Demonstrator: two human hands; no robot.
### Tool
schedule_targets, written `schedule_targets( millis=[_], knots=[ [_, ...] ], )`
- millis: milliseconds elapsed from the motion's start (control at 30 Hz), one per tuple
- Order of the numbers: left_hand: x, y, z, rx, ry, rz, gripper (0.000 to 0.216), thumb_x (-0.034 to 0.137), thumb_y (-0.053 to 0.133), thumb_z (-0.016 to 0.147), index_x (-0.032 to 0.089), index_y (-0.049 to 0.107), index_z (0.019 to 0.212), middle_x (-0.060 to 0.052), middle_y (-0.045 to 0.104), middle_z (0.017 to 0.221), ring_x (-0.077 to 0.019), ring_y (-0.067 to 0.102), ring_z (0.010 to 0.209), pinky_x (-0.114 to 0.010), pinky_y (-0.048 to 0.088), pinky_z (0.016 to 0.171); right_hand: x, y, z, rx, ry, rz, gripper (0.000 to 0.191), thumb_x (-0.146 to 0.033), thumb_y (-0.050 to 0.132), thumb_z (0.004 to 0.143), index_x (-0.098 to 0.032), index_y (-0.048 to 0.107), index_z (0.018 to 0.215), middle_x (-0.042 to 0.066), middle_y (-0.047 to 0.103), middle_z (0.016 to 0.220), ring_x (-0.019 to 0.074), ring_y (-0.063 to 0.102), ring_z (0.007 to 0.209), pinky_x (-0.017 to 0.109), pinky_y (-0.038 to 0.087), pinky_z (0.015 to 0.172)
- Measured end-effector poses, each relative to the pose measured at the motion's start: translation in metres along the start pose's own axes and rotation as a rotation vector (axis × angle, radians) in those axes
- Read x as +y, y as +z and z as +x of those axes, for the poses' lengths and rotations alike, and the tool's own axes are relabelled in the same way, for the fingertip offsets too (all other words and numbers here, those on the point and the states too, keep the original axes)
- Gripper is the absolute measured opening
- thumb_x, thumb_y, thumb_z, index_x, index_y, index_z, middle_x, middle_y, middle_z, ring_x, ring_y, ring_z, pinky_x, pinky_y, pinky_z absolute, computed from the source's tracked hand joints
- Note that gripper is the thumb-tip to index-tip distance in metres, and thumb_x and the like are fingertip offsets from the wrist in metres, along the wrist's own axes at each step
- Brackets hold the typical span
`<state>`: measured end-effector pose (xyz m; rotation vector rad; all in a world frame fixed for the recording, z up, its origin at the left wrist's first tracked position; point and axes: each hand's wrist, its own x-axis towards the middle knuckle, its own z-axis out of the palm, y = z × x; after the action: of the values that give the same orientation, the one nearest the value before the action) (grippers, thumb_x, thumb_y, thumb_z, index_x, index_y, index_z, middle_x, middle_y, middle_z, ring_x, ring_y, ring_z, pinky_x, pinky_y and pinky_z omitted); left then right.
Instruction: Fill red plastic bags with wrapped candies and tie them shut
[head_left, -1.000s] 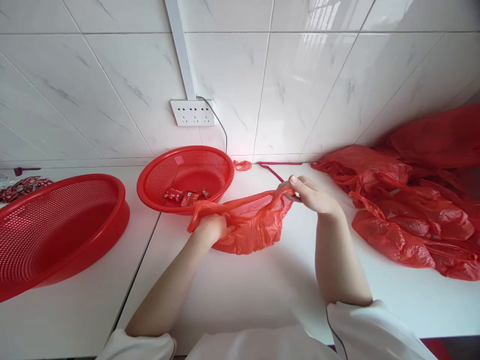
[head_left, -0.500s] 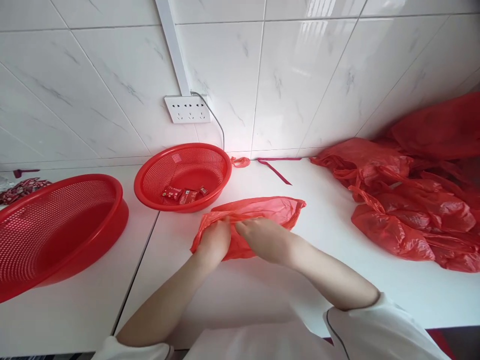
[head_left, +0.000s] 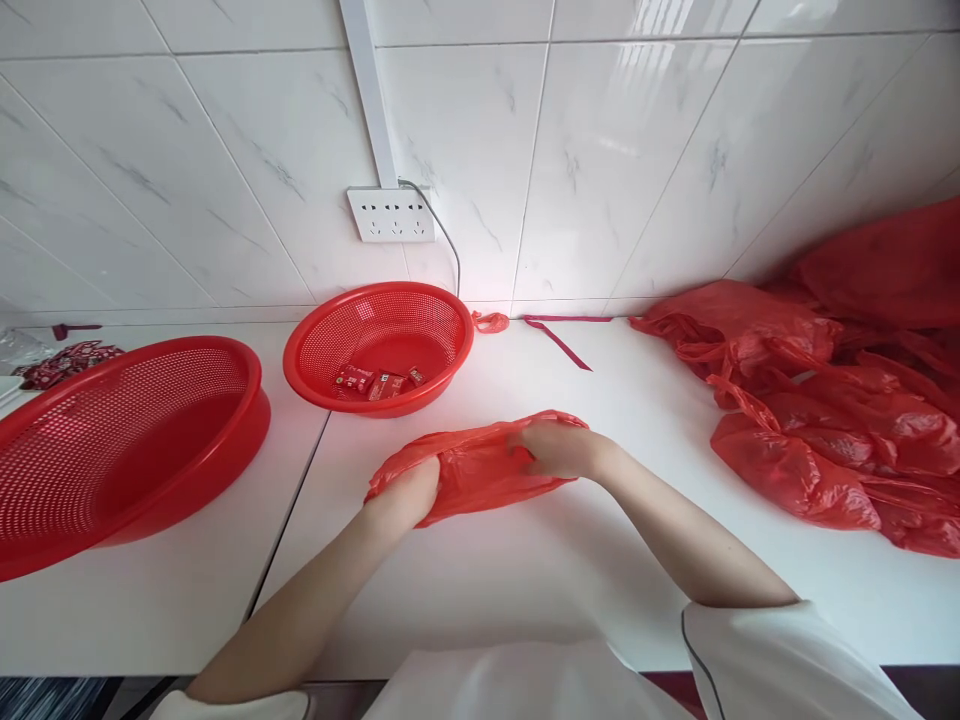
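A thin red plastic bag [head_left: 472, 465] lies bunched on the white counter [head_left: 525, 580] in front of me. My left hand [head_left: 401, 495] grips its left end, fingers curled into the plastic. My right hand [head_left: 555, 447] is closed on the bag's right part, with plastic wrapped over the fingers. Both hands rest low on the counter, about a hand's width apart.
A small red mesh basket [head_left: 379, 345] with a few red packets [head_left: 375, 382] stands behind the bag. A larger red basket [head_left: 120, 440] sits at the left. A heap of red bags [head_left: 832, 400] fills the right side. A wall socket [head_left: 390, 214] and cable are on the tiled wall.
The bag was first stretched between raised hands, then laid flat. Now both hands have gathered it into a tighter bundle, the right hand having moved right along it.
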<state>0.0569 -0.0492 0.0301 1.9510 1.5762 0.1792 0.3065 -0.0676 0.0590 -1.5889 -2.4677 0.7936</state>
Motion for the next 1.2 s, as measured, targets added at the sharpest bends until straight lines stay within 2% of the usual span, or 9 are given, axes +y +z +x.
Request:
schedule_targets(
  millis=[133,233,333,467,667,800,933,1067,1200],
  knots=[
    [0.017,0.006,-0.011,-0.136,0.269,0.244,0.031,0.003,0.068,0.066,0.017,0.065,0.094,-0.012,0.065,0.111,-0.0305,0.063,0.102,-0.038,0.047,0.089,-0.003,-0.007,-0.005,0.044,-0.172,0.035,0.021,-0.021,0.048,0.091,-0.024,0.064,0.104,0.003,0.069,0.098,0.0172,0.065,0.084,0.028,0.049,0.070],
    [0.021,0.004,-0.014,-0.211,0.437,0.460,0.056,-0.003,0.064,0.057,0.015,0.060,0.110,-0.019,0.054,0.132,-0.0352,0.059,0.111,-0.040,0.048,0.086,0.004,-0.004,-0.003,0.052,-0.041,-0.038,0.030,-0.025,0.059,0.082,-0.024,0.061,0.112,0.006,0.067,0.103,0.0220,0.063,0.092,0.029,0.047,0.069],
    [0.016,-0.001,-0.014,-0.264,0.298,0.510,0.071,-0.008,0.057,0.053,0.014,0.055,0.120,-0.022,0.057,0.128,-0.0356,0.065,0.096,-0.036,0.050,0.068,0.019,0.003,0.001,-0.086,0.120,-0.092,0.024,-0.024,0.068,0.069,-0.022,0.066,0.092,0.005,0.065,0.087,0.0237,0.062,0.085,0.029,0.046,0.062],
    [0.011,-0.008,-0.012,-0.312,0.188,0.477,0.054,0.006,0.064,0.064,0.012,0.055,0.117,-0.017,0.069,0.091,-0.0325,0.068,0.066,-0.034,0.045,0.052,0.035,0.013,0.004,-0.212,0.140,-0.064,0.009,-0.024,0.068,0.067,-0.020,0.060,0.063,0.000,0.058,0.066,0.0170,0.058,0.064,0.028,0.043,0.057],
    [0.016,-0.011,-0.020,-0.130,0.362,0.517,0.040,0.018,0.058,0.081,0.019,0.055,0.121,-0.016,0.064,0.111,-0.0314,0.068,0.086,-0.037,0.049,0.069,0.022,0.006,-0.001,-0.040,0.069,-0.004,0.022,-0.030,0.058,0.082,-0.022,0.066,0.102,0.007,0.068,0.094,0.0209,0.064,0.082,0.030,0.048,0.065],
    [0.009,-0.009,-0.016,-0.214,0.588,0.490,0.095,0.010,0.071,0.060,0.034,0.034,0.144,-0.008,0.025,0.158,-0.0373,0.032,0.140,-0.043,0.046,0.094,0.012,0.000,0.003,0.162,-0.230,0.082,0.027,-0.031,0.050,0.091,-0.024,0.063,0.114,0.008,0.060,0.124,0.0225,0.058,0.111,0.034,0.048,0.089],
    [-0.003,-0.008,-0.008,-0.323,0.507,0.467,0.117,0.010,0.066,0.059,0.044,0.004,0.152,-0.001,-0.003,0.163,-0.0378,0.026,0.143,-0.037,0.053,0.079,0.021,0.011,0.014,0.035,-0.136,0.028,0.067,-0.040,0.073,0.071,-0.027,0.051,0.132,0.010,0.050,0.135,0.0300,0.047,0.125,0.039,0.046,0.094],
    [-0.014,-0.009,-0.002,-0.303,0.441,0.463,0.117,-0.001,0.054,0.060,0.048,-0.001,0.151,-0.001,0.002,0.163,-0.0352,0.047,0.130,-0.031,0.053,0.071,0.038,0.028,0.025,-0.179,0.029,0.039,0.094,-0.032,0.077,0.061,-0.025,0.034,0.144,0.011,0.051,0.132,0.0307,0.047,0.123,0.037,0.046,0.092],
    [-0.028,-0.010,0.010,-0.365,0.297,0.387,0.114,0.007,0.059,0.062,0.036,-0.001,0.154,-0.014,0.031,0.155,-0.0348,0.063,0.109,-0.036,0.053,0.071,0.049,0.034,0.029,-0.300,0.058,0.084,0.061,-0.022,0.071,0.062,-0.020,0.052,0.119,0.005,0.063,0.101,0.0234,0.059,0.093,0.028,0.049,0.068]
  ],
)
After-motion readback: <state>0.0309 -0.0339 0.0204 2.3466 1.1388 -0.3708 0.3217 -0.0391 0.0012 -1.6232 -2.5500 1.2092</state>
